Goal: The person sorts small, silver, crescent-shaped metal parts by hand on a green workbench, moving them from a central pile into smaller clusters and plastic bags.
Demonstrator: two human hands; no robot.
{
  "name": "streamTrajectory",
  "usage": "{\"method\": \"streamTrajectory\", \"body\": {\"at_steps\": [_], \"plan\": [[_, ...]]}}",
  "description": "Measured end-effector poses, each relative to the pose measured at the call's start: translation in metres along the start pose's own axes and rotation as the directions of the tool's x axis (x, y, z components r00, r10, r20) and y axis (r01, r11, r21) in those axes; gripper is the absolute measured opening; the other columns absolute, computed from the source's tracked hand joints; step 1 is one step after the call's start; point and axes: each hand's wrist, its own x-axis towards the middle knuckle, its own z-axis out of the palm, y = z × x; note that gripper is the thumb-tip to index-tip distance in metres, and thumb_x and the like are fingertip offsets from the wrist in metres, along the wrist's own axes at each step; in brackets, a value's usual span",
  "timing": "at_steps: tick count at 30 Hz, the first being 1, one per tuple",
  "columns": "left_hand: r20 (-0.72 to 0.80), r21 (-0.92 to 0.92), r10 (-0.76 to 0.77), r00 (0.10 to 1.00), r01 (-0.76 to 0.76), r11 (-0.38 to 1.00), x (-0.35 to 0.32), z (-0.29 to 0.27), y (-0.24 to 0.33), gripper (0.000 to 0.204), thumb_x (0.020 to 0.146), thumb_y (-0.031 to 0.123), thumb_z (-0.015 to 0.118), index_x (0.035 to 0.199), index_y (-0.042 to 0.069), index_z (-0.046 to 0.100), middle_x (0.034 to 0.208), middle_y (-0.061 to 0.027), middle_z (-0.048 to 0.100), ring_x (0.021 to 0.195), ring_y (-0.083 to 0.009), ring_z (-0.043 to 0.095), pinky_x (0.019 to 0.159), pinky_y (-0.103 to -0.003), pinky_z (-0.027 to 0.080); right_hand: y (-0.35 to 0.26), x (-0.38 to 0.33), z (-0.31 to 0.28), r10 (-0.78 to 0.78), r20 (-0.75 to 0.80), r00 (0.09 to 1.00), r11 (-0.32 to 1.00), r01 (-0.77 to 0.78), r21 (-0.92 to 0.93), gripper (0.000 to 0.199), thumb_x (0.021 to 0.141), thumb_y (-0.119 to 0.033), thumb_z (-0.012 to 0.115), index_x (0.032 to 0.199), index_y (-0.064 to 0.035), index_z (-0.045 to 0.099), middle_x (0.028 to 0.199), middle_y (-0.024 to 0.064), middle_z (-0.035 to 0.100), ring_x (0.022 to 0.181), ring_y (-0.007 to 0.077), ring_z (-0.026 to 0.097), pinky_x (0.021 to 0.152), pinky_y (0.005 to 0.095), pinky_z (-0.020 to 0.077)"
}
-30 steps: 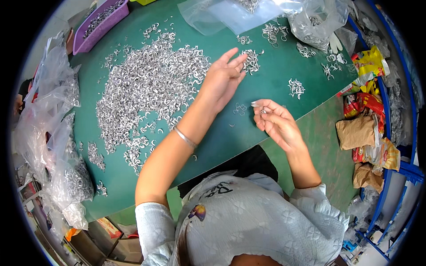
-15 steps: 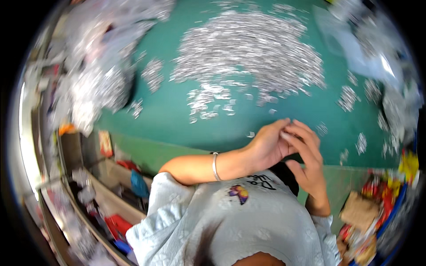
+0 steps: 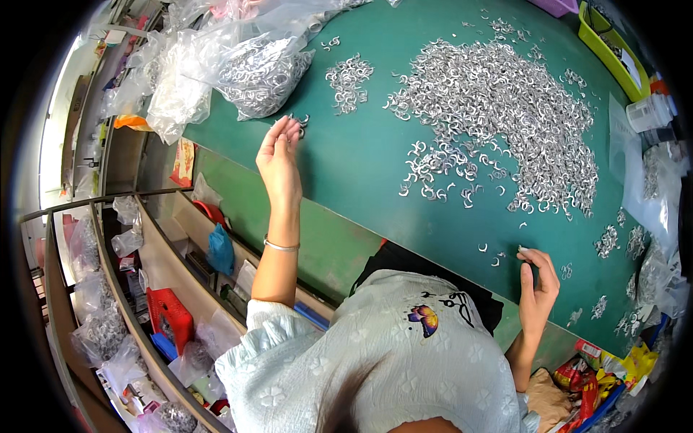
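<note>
My left hand is over the left part of the table, its fingers drawn together at the tips. Whatever they pinch is too small to make out. Right beside those fingertips lies a small cluster of silvery curved metal pieces, below a clear plastic bag full of similar pieces. Near the table's front edge on the right, my right hand pinches a small silvery piece between thumb and index finger. A few loose crescent-shaped pieces lie to its left. Beyond stretches a large spread pile of these crescents.
The green table also carries a smaller pile at the back left and little clusters at the right. A yellow-green basket and a white tub stand far right. Below left are shelf compartments with a red basket.
My hands, together in front of my chest before, have parted. The left has gone over to the bag's side, the right a little lower right. The view has turned, shifting the pile rightward.
</note>
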Motion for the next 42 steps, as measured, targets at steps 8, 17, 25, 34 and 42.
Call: {"method": "streamTrajectory", "body": {"at_steps": [8, 17, 25, 34, 42], "plan": [[0.059, 0.141, 0.107, 0.993, -0.114, 0.983, 0.008, -0.005, -0.006, 0.029, 0.096, -0.004, 0.047, 0.122, -0.009, 0.058, 0.12, -0.0164, 0.062, 0.101, -0.0196, 0.062, 0.087, -0.028, 0.05, 0.003, 0.003, 0.011, 0.014, -0.084, 0.996, 0.999, -0.018, -0.045, 0.017, 0.09, 0.002, 0.058, 0.104, 0.0027, 0.066, 0.102, 0.0119, 0.065, 0.095, 0.0196, 0.061, 0.084, 0.0287, 0.0465], [0.53, 0.838, 0.283, 0.799, -0.544, -0.033, 0.014, -0.02, -0.024, 0.042, 0.092, -0.005, 0.046, 0.128, 0.012, 0.06, 0.144, -0.0119, 0.049, 0.14, -0.0364, 0.036, 0.111, -0.063, 0.021, -0.001, -0.004, 0.006, 0.043, -0.081, 0.996, 0.96, -0.063, -0.271, 0.033, 0.076, 0.002, 0.073, 0.108, -0.0012, 0.067, 0.104, 0.012, 0.062, 0.085, 0.0241, 0.057, 0.074, 0.032, 0.0487], [0.865, 0.354, 0.084, 0.494, -0.721, 0.596, -0.14, 0.085, 0.001, 0.034, 0.079, -0.005, 0.069, 0.112, 0.004, 0.066, 0.109, -0.0146, 0.063, 0.103, -0.0319, 0.061, 0.088, -0.037, 0.05, 0.012, -0.003, 0.032, -0.134, -0.025, 0.991, 0.958, 0.123, -0.259, 0.028, 0.075, -0.002, 0.076, 0.101, -0.001, 0.066, 0.093, 0.0113, 0.06, 0.084, 0.0306, 0.061, 0.073, 0.0379, 0.05], [0.974, 0.151, 0.025, 0.226, -0.725, 0.672, -0.197, 0.137, -0.032, 0.047, 0.074, 0.005, 0.076, 0.12, 0.003, 0.061, 0.113, -0.0105, 0.055, 0.096, -0.0281, 0.053, 0.085, -0.041, 0.042, 0.01, 0.01, 0.025, -0.135, -0.22, 0.966, 0.96, 0.073, -0.269, 0.028, 0.082, 0.005, 0.065, 0.11, 0.0001, 0.067, 0.106, 0.0134, 0.062, 0.088, 0.0258, 0.06, 0.075, 0.034, 0.0493], [0.976, 0.107, 0.051, 0.21, -0.677, 0.728, -0.191, 0.121, -0.037, 0.029, 0.077, -0.003, 0.07, 0.105, 0.0, 0.064, 0.103, -0.0112, 0.058, 0.089, -0.0283, 0.056, 0.079, -0.039, 0.046, 0.013, 0.021, 0.021, -0.209, -0.128, 0.969, 0.865, 0.122, -0.487, 0.035, 0.08, 0.001, 0.067, 0.115, -0.001, 0.064, 0.119, 0.0115, 0.059, 0.104, 0.0313, 0.054, 0.086, 0.0407, 0.0447]]}}
